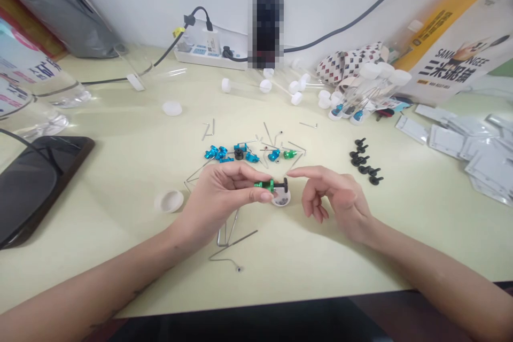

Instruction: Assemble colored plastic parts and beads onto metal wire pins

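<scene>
Here, shiny green metallic cylinder (264,186).

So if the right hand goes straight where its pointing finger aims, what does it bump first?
Probably the black knob on the green piece in the left hand; depth is hard to judge.

- Pale yellow-green tabletop (312,272)
- Blue metal fittings (274,155), loosely bunched
- Black thumbscrews (364,169), off right
- Bent metal rods (233,245), scattered
- White power strip (200,57) by the wall
- White-capped clear tubes (265,86)
</scene>
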`<state>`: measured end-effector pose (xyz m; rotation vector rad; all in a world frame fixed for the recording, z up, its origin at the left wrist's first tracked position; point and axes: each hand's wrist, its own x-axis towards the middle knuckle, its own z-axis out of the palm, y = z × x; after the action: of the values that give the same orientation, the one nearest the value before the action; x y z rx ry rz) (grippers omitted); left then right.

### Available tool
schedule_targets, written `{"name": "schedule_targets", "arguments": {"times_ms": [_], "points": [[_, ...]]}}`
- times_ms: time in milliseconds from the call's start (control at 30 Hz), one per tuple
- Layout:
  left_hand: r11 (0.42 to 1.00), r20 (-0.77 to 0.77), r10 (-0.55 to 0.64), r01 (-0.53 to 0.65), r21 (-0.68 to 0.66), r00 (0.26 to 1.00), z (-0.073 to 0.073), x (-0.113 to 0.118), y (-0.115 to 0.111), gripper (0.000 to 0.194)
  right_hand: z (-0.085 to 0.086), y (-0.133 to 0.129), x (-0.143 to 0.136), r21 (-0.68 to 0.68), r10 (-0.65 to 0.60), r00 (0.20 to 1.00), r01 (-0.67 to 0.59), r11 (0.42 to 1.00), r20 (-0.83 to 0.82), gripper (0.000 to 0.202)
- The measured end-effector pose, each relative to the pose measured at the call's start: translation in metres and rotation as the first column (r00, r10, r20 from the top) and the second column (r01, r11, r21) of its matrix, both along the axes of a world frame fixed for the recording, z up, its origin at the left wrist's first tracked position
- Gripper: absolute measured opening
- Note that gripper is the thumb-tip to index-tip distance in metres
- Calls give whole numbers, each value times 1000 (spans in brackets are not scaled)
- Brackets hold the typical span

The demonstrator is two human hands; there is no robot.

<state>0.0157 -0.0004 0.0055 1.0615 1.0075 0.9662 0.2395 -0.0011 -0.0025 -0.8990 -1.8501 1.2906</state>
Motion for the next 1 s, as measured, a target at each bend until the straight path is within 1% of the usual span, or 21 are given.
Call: {"name": "schedule_targets", "arguments": {"times_ms": [133,267,400,500,633,800,933,1000], "points": [[999,4,-34,34,-16,999,0,0,0,15,0,0,1,26,13,1000,-14,1000,24,71],[1000,23,-14,14,4,1000,1,0,0,15,1,1,2,5,-23,1000,23,1000,21,73],[1000,5,-4,4,-13,1000,2,1,0,15,1,1,2,38,22,999,-24,999,42,71],[1000,-13,-6,6,-25,1000,3,2,0,16,-1,1,1,64,21,998,-25,998,66,69],[998,2,-41,41,-50,999,3,2,-1,16,-1,1,1,30,6,999,-8,1000,44,72],[998,-18,-21,20,-53,1000,2,3,-2,17,-1,1,1,117,16,996,-27,993,92,70],[998,-11,-20,19,-56,1000,3,2,-1,16,-1,0,1,66,-20,998,16,998,57,71],[998,-8,-32,31,-57,999,3,2,0,16,-1,-1,1,43,-6,999,3,999,50,74]]}}
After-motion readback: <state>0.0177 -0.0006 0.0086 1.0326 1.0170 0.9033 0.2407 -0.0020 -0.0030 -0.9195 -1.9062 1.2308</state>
